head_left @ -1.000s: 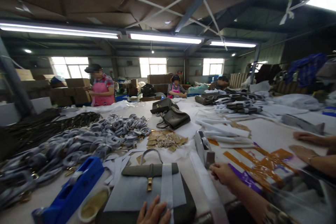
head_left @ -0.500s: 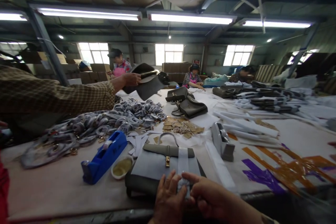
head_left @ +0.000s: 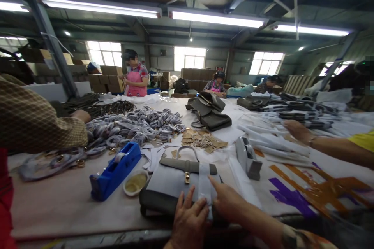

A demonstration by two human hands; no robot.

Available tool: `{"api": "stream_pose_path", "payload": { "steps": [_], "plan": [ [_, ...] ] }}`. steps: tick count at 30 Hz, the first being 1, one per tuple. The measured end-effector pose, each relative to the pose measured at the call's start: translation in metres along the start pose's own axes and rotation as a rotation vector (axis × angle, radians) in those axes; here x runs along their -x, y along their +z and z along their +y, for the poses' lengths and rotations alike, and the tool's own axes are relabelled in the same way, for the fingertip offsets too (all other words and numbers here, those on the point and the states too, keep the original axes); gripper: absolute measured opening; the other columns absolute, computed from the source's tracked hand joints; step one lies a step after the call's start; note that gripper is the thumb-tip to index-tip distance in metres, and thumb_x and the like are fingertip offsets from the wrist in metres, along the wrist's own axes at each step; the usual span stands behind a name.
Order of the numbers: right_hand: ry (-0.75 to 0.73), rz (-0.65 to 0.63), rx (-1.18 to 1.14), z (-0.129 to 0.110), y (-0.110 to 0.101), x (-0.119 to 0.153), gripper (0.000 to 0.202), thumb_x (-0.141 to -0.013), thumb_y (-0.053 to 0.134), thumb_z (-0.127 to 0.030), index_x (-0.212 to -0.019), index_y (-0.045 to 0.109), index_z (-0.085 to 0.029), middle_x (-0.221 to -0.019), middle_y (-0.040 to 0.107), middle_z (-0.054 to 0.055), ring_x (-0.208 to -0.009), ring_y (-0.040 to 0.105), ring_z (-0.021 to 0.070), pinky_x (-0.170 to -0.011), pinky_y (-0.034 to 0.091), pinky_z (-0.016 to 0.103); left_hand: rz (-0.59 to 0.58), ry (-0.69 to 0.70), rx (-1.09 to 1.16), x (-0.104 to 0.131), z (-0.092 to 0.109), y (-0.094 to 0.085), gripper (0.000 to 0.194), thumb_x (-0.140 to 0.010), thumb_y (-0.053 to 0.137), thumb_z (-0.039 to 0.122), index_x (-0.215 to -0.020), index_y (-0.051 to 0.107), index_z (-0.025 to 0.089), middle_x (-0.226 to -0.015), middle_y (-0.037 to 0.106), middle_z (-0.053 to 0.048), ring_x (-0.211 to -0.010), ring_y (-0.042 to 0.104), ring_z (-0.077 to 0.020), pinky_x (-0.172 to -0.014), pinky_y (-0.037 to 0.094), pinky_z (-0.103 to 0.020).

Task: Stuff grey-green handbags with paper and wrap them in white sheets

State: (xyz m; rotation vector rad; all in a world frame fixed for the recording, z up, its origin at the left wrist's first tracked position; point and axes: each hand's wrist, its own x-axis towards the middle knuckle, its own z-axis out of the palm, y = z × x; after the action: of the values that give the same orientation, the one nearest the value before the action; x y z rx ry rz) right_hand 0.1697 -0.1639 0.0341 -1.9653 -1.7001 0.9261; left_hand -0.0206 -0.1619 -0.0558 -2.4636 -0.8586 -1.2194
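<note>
A dark olive handbag (head_left: 163, 201) lies on the table in front of me, a light grey sheet (head_left: 171, 179) over its front. It has a gold clasp (head_left: 187, 178) and a thin top handle (head_left: 187, 148). A pale strip (head_left: 204, 179) runs down its front, right of the clasp. My left hand (head_left: 189, 216) lies on the lower front with fingers spread, at the strip's lower part. Beside the strip's right edge, my right hand (head_left: 229, 201) stretches its index finger onto the bag; its other fingers are mostly hidden.
Left of the bag are a blue tape dispenser (head_left: 117, 173) and a small bowl (head_left: 136, 183). Wrapped straps (head_left: 137, 128), tags (head_left: 203, 140) and other bags (head_left: 214, 118) lie beyond. A grey tape dispenser (head_left: 248, 159) stands right. Co-workers' arms reach in from left (head_left: 58, 120) and right (head_left: 327, 146).
My right hand has slid up and right along the strip, away from my left hand. The left co-worker's hand has released a bag onto the pile and drawn back. Another arm has entered from the right.
</note>
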Motion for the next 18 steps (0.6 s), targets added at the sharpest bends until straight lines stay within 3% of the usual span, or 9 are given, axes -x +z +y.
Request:
{"api": "stream_pose_path", "payload": {
  "steps": [1, 3, 7, 10, 14, 18],
  "plan": [
    [-0.088, 0.110, 0.157, -0.004, -0.007, 0.000, 0.074, -0.081, 0.054, -0.009, -0.154, 0.045, -0.012, -0.105, 0.076, 0.018, -0.096, 0.073, 0.0283, -0.087, 0.056, 0.039, -0.004, 0.003, 0.001, -0.001, 0.000, -0.001, 0.021, -0.094, 0.060, 0.049, -0.106, 0.071, 0.036, -0.124, 0.072, 0.014, -0.144, 0.038, -0.0294, -0.125, 0.006, -0.045],
    [-0.262, 0.184, 0.303, -0.008, -0.020, 0.004, 0.060, -0.093, 0.049, -0.018, -0.153, 0.048, -0.013, -0.124, 0.071, 0.021, -0.114, 0.068, 0.0309, -0.100, 0.052, 0.044, -0.024, 0.008, -0.012, -0.003, 0.001, -0.005, 0.019, -0.094, 0.062, 0.048, -0.104, 0.071, 0.035, -0.126, 0.071, 0.014, -0.145, 0.037, -0.0303, -0.125, 0.005, -0.045],
    [-0.590, -0.007, 0.344, 0.000, -0.022, 0.019, 0.038, -0.099, 0.055, -0.041, -0.130, 0.072, -0.028, -0.152, 0.055, 0.013, -0.142, 0.047, 0.0361, -0.117, 0.039, 0.053, -0.047, 0.033, -0.083, -0.008, 0.003, -0.011, 0.023, -0.097, 0.058, 0.040, -0.116, 0.070, 0.035, -0.122, 0.073, 0.008, -0.144, 0.042, -0.0293, -0.124, 0.009, -0.045],
    [-0.546, 0.000, 0.290, 0.011, -0.014, 0.020, 0.037, -0.101, 0.052, -0.046, -0.125, 0.075, -0.030, -0.159, 0.047, 0.012, -0.150, 0.034, 0.0396, -0.120, 0.030, 0.064, -0.039, 0.049, -0.103, -0.007, 0.003, -0.007, 0.025, -0.097, 0.057, 0.040, -0.118, 0.069, 0.036, -0.120, 0.074, 0.007, -0.146, 0.040, -0.0306, -0.124, 0.008, -0.047],
    [-0.566, 0.146, 0.254, 0.015, -0.010, 0.016, 0.035, -0.098, 0.051, -0.027, -0.123, 0.076, -0.030, -0.158, 0.048, 0.011, -0.150, 0.035, 0.0348, -0.122, 0.030, 0.061, -0.028, 0.048, -0.058, 0.002, 0.000, 0.005, 0.017, -0.092, 0.062, 0.040, -0.105, 0.072, 0.035, -0.126, 0.071, 0.008, -0.150, 0.033, -0.0343, -0.125, 0.003, -0.052],
    [-0.615, 0.050, 0.435, 0.014, -0.003, 0.015, 0.039, -0.089, 0.054, -0.016, -0.113, 0.079, -0.033, -0.159, 0.049, 0.004, -0.151, 0.033, 0.0371, -0.119, 0.034, 0.061, -0.045, 0.047, -0.057, 0.010, -0.004, 0.012, 0.030, -0.088, 0.065, 0.041, -0.118, 0.069, 0.036, -0.130, 0.070, 0.007, -0.152, 0.029, -0.0352, -0.126, -0.001, -0.055]
  ]
}}
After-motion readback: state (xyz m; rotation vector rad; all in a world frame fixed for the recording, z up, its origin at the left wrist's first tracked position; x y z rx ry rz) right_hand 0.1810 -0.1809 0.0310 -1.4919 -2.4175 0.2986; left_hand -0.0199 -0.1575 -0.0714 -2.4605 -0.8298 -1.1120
